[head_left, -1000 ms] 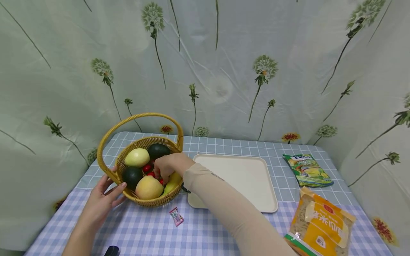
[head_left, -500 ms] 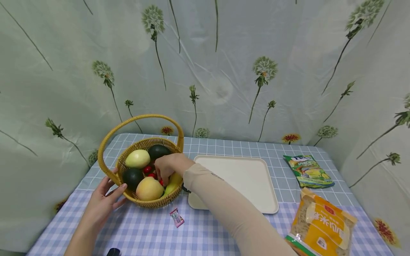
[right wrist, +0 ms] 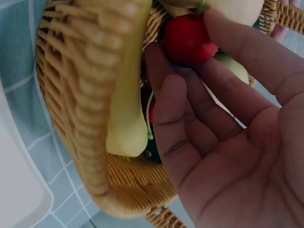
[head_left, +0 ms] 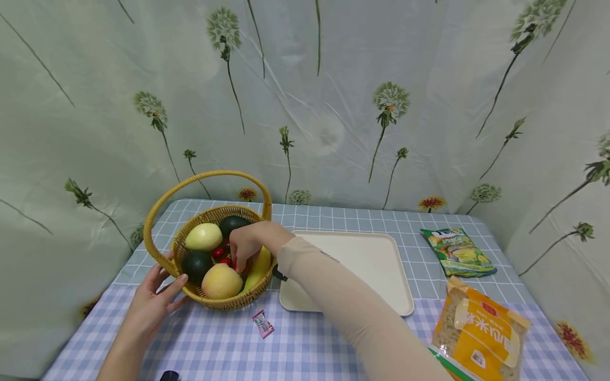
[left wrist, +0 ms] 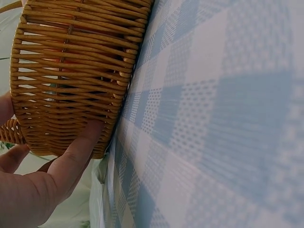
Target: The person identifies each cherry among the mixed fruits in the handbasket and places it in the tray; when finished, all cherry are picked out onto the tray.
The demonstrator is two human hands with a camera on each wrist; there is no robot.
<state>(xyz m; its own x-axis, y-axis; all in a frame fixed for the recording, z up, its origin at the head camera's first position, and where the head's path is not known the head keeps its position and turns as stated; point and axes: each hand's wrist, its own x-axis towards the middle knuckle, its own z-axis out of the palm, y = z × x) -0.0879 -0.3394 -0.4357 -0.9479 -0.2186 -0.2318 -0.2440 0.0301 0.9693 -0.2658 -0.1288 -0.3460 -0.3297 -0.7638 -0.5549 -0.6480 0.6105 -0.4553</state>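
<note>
My left hand holds the near left side of a wicker basket, its fingers spread around the foot of the handle and against the woven wall. Reaching into the basket, my right hand pinches a red cherry with a green stem between thumb and fingertips. More red cherries lie in the middle. Around them sit a banana, a peach-coloured fruit, a pale green fruit and two dark green fruits, one at the left and one at the back.
A white tray stands right of the basket, partly under my right sleeve. A small wrapped candy lies in front. On the right are a green snack bag and an orange bag. A black object shows at the near edge.
My right hand has lifted and drawn slightly rightward within the basket, uncovering more of the banana. The left hand stays on the basket.
</note>
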